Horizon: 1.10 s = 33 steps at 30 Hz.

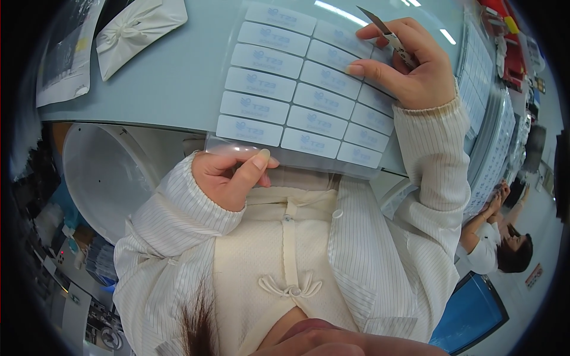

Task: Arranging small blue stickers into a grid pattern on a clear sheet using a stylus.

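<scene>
label sheet [297,90] on table [160,95] — overhanging near edge | pouch [141,37] left of sheet | tub [95,184] — left, below tabletop

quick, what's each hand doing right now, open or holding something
Left hand: closed, pinching the near edge of the label sheet.
Right hand: holding a small knife, thumb and forefinger spread apart.

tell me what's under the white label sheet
Under the label sheet lies the pale tabletop, showing beside it; the sheet's near strip overhangs the edge. Anything else beneath is covered.

Glossy clear plastic sheet [314,162], metal blade [374,21].
</scene>
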Available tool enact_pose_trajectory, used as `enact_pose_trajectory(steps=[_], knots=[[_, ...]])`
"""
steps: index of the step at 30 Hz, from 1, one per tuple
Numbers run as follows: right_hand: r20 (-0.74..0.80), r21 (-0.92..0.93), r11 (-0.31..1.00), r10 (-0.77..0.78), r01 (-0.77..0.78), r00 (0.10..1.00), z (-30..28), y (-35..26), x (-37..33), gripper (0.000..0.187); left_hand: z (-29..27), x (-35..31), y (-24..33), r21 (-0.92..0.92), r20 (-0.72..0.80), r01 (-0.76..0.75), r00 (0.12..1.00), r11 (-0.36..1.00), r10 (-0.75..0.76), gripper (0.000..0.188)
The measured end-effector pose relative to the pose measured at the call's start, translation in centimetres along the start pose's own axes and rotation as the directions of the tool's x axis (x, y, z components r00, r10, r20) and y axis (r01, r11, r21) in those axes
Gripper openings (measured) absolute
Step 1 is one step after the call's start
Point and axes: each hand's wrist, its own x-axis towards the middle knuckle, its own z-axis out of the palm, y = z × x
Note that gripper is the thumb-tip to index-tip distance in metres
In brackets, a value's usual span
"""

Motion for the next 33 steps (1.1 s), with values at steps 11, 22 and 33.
enact_pose_trajectory(steps=[11,22,33], knots=[[-0.004,-0.002,1.0,0.008,-0.008,1.0,0.0,-0.4,-0.1,0.042,0.1,-0.1,0.2,0.017,-0.013,-0.015,1.0,1.0,0.015,0.021],[-0.054,0.026,0.999,-0.028,0.029,0.998,0.5,0.1,0.0,0.042,-0.2,0.1,0.1,0.042,-0.014,-0.013,1.0,0.999,0.014,0.019],[-0.034,-0.012,1.0,0.001,-0.001,0.999,0.1,-0.3,-0.2,0.044,-1.5,1.0,-2.9,0.186,0.027,-0.338,0.94,0.923,0.339,0.018]])
